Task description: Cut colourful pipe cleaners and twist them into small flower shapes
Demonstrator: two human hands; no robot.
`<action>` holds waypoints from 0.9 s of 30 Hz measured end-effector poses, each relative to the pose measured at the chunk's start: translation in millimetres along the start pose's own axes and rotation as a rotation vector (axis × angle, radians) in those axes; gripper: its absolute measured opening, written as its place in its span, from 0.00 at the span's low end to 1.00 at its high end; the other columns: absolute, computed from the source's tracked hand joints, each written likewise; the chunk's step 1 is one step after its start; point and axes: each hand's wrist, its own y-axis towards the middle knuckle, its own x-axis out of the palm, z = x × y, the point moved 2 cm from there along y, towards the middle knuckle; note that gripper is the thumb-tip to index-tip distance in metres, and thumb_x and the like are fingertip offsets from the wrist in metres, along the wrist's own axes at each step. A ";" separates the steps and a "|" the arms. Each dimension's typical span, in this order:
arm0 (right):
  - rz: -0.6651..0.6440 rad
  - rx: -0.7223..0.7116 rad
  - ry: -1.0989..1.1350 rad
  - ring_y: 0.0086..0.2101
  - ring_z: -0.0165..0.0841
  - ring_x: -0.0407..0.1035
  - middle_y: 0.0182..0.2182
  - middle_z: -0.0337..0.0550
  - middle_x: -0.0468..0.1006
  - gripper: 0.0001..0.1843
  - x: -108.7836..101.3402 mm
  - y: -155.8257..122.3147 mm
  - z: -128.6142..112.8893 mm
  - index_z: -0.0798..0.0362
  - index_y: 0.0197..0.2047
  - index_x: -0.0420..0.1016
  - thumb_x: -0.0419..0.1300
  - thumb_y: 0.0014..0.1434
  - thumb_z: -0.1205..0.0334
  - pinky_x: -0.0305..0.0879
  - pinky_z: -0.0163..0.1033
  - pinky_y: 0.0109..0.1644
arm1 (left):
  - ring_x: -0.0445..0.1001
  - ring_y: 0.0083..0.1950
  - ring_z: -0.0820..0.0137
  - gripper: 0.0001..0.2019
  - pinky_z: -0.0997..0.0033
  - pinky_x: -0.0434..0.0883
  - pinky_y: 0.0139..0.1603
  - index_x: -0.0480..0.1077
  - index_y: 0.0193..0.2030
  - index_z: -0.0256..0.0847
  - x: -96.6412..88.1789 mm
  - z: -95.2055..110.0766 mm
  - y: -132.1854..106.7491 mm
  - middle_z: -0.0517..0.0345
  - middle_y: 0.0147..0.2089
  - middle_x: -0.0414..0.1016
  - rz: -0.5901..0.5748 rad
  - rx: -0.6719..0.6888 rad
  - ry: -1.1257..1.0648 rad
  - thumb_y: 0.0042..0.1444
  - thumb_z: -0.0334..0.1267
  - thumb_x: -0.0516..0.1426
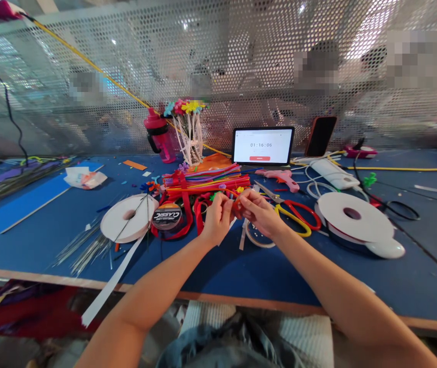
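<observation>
My left hand (215, 217) and my right hand (258, 210) meet over the middle of the blue table (218, 266), fingers pinched together. Between them sits a small red piece (236, 206), apparently a bent red pipe cleaner or ribbon; both hands grip it. Just behind them lies a stack of coloured pipe cleaners (206, 180). A loop of red ribbon (187, 214) lies left of my left hand. Scissors with red and yellow handles (293, 214) lie right of my right hand.
A white tape reel (128, 217) with a trailing strip and thin wires (84, 250) lie at left. Another white reel (350, 217) sits at right. At the back stand a tablet showing a timer (263, 145), a phone (320, 135), a pink bottle (159, 134), a vase of craft flowers (189, 128) and a pink glue gun (279, 177). A perforated screen rises behind.
</observation>
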 end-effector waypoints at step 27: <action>-0.004 0.037 -0.053 0.22 0.24 0.54 0.22 0.35 0.63 0.13 -1.5 3.1 -1.7 0.54 0.27 0.65 0.60 0.54 0.53 0.50 0.33 0.26 | 0.61 0.20 0.77 0.13 0.75 0.60 0.21 0.59 0.31 0.41 3.7 -3.9 3.6 0.62 0.22 0.66 0.063 -0.051 -0.043 0.61 0.47 0.47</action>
